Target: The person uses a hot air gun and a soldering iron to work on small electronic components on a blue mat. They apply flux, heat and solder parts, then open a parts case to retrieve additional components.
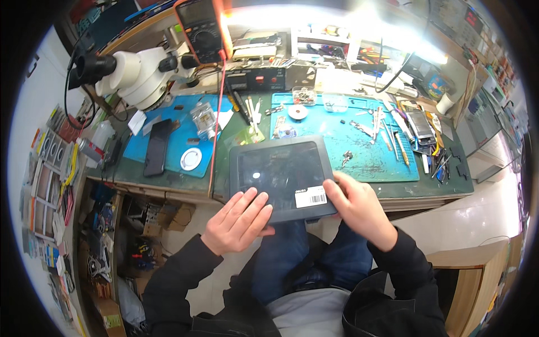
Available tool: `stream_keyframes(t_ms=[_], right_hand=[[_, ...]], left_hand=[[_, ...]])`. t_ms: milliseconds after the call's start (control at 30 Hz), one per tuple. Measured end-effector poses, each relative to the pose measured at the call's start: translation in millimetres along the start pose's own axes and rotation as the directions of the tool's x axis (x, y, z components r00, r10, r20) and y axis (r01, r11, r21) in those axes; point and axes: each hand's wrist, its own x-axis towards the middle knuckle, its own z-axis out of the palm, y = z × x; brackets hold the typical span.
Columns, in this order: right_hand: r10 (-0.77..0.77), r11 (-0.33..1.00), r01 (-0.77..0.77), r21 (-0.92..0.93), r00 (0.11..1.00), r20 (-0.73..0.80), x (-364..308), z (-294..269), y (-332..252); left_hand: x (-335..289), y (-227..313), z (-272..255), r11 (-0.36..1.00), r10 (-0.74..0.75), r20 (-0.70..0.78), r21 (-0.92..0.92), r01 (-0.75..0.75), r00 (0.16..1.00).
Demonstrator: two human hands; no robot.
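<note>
A black tablet-like device [278, 163] with a dark glossy panel and a thick frame is held over the bench's front edge, above my lap. Near its lower right corner sits a white barcode label [310, 197]. My right hand [362, 206] grips the right edge, thumb on top and the other fingers hidden underneath. At the near left corner, my left hand [237, 223] lies with its fingers across the front face, while its thumb tip shows below the edge. The device's underside is out of sight.
Behind the device lie blue work mats [387, 163] with tweezers, screwdrivers and small parts. A phone [158, 147] and a round white disc [191, 159] rest on the left mat. A microscope [129, 76] and a multimeter [201, 33] with a red lead stand at the back left.
</note>
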Motion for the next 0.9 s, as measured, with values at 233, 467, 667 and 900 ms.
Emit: stream_keyframes(t_ms=[233, 467, 667, 900], right_hand=[[-0.660, 0.497, 0.535, -0.683, 0.744, 0.103, -21.3, 9.2, 7.0], [-0.813, 0.312, 0.602, -0.735, 0.569, 0.122, -4.9, 16.1, 31.6], [-0.882, 0.216, 0.635, -0.742, 0.453, 0.131, -3.3, 8.5, 37.4], [-0.912, -0.014, 0.559, -0.829, 0.333, 0.240, 1.5, 1.0, 37.9]], left_hand=[[4.1, -0.2, 9.6, 0.998, 0.066, 0.018, 0.024, -0.066, 0.998], [3.7, -8.6, -0.3, 0.996, 0.045, 0.073, -0.081, -0.039, 0.996], [-6.0, -14.5, 7.0, 0.985, 0.005, 0.129, -0.170, 0.018, 0.992], [0.8, -25.8, 5.7, 0.980, 0.094, 0.109, -0.187, -0.072, 0.990]])
